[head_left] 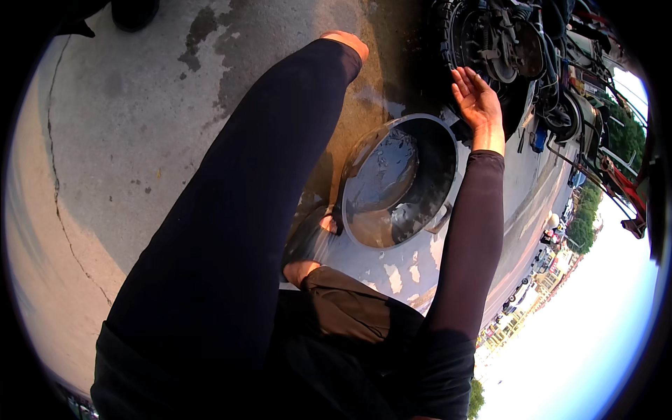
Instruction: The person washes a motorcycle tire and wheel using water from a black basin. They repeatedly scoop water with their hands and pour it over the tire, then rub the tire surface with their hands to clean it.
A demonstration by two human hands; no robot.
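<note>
My right hand (pixel 480 105) is raised palm up beside a motorcycle wheel (pixel 448 42). Its fingers are stretched out and hold nothing. Below it stands a round dark tub (pixel 453 164) with water (pixel 381 168) in it, the surface rippled and reflecting light. My left arm reaches far forward in a dark sleeve. Only the back of my left hand (pixel 348 42) shows past the cuff, over wet ground. Its fingers are hidden, so I cannot tell what they do.
My sandalled foot (pixel 308 241) is close to the tub's near left side. Wet concrete (pixel 203 42) spreads at the far left, with a long crack (pixel 54 168) nearer the edge. A dark shoe (pixel 135 12) is at the top left. Motorcycle parts (pixel 560 112) crowd the right.
</note>
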